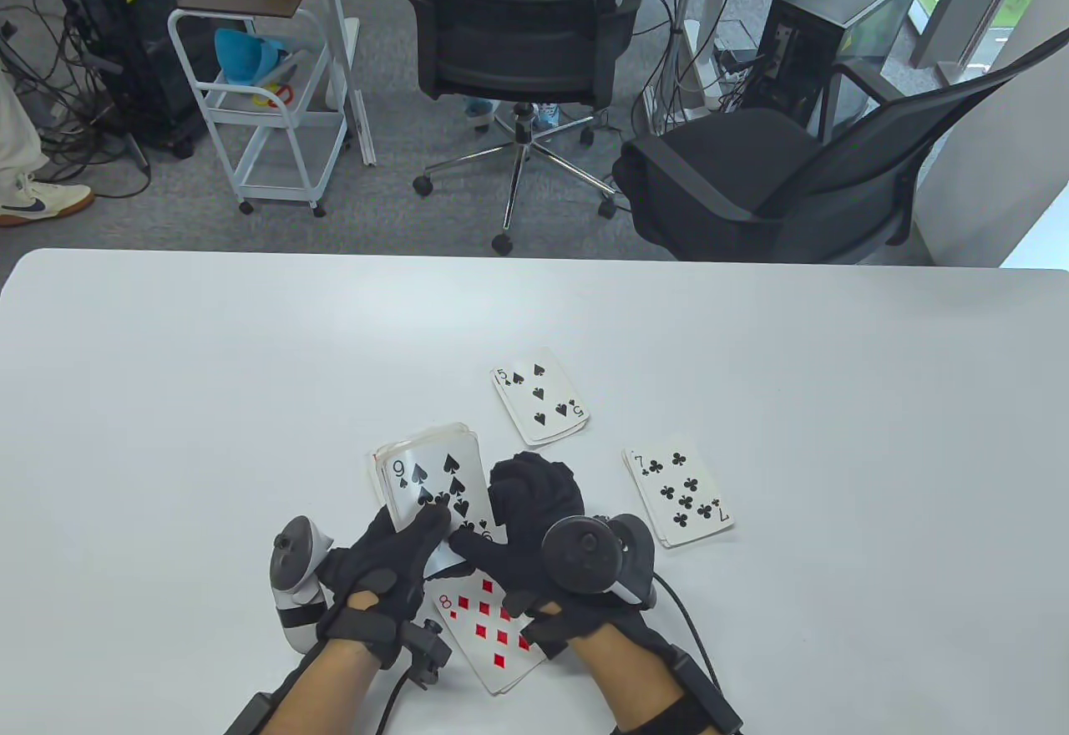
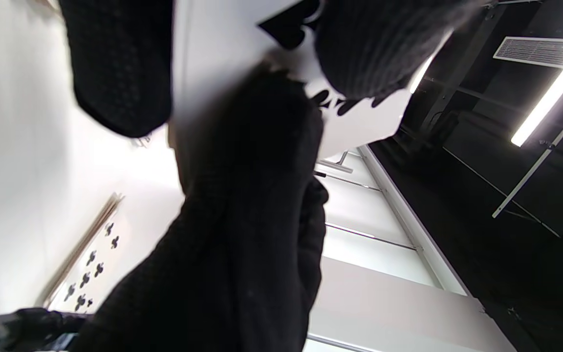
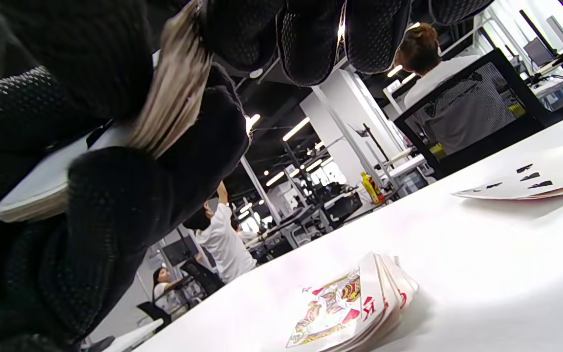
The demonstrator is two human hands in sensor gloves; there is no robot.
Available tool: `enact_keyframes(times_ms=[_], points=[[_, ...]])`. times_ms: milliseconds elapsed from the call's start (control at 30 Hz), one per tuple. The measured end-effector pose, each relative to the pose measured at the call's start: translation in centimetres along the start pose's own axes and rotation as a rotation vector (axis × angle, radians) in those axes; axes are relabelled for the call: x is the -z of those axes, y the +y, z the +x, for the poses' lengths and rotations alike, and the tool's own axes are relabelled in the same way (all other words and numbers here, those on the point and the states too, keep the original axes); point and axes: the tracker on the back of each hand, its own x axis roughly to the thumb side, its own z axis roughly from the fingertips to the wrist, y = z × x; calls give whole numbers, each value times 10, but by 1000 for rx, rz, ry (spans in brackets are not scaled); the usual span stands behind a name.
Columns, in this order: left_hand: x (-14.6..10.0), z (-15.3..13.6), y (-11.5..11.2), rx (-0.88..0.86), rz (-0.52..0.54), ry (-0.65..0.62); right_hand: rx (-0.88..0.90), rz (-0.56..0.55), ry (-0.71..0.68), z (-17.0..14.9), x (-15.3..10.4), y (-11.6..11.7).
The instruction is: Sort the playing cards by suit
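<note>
One white table (image 1: 209,401) carries the whole scene. Beyond its far edge stand two black office chairs (image 1: 522,33) and one white cart (image 1: 267,117).

Two gloved hands enter from the near edge. The left hand (image 1: 380,568) grips one deck (image 1: 434,476) raised off the table, thumb curled over its face; the top card is the nine of spades. The right hand (image 1: 522,530) has its fingers curled against the deck's right edge and its thumb at the near corner, pinching there; whether it lifts one card or several cannot be told. The right wrist view shows the deck's stacked edges clamped between gloved fingers (image 3: 306,39).

Four face-up piles lie on the table. The spade pile (image 1: 541,394), topped by the five, lies farthest out. The club pile (image 1: 678,494), topped by the seven, lies to the right, near the right hand. The diamond pile (image 1: 488,622), topped by the eight, lies nearest, between the wrists and partly under the right hand. The heart pile (image 3: 350,305), a fanned stack topped by a king, shows only in the right wrist view.
</note>
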Motion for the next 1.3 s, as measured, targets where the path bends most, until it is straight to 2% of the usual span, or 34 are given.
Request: enact_keyframes(times_ms=[167, 333, 467, 700, 800, 933, 1000, 1100, 1200, 1300], points=[[1, -4, 1, -30, 3, 16, 102, -42, 34, -3, -1, 1], [1, -2, 1, -49, 3, 11, 74, -114, 31, -4, -1, -5], [0, 1, 3, -58, 13, -3, 66, -109, 80, -10, -1, -7], [1, 4, 8, -71, 48, -19, 55, -40, 134, -21, 6, -17], [2, 4, 8, -80, 55, -12, 14, -109, 215, -36, 15, -33], [2, 6, 7, -91, 45, -17, -17, -165, 401, -74, 36, -47], [2, 6, 6, -84, 43, -23, -49, -118, 504, -94, 52, -44], [3, 6, 6, -91, 12, -17, -154, -3, 572, -112, 76, -36], [5, 5, 3, -73, -65, 18, -205, 70, 603, -118, 97, -27], [5, 6, 0, -46, -71, 7, -250, 152, 644, -124, 118, -15]])
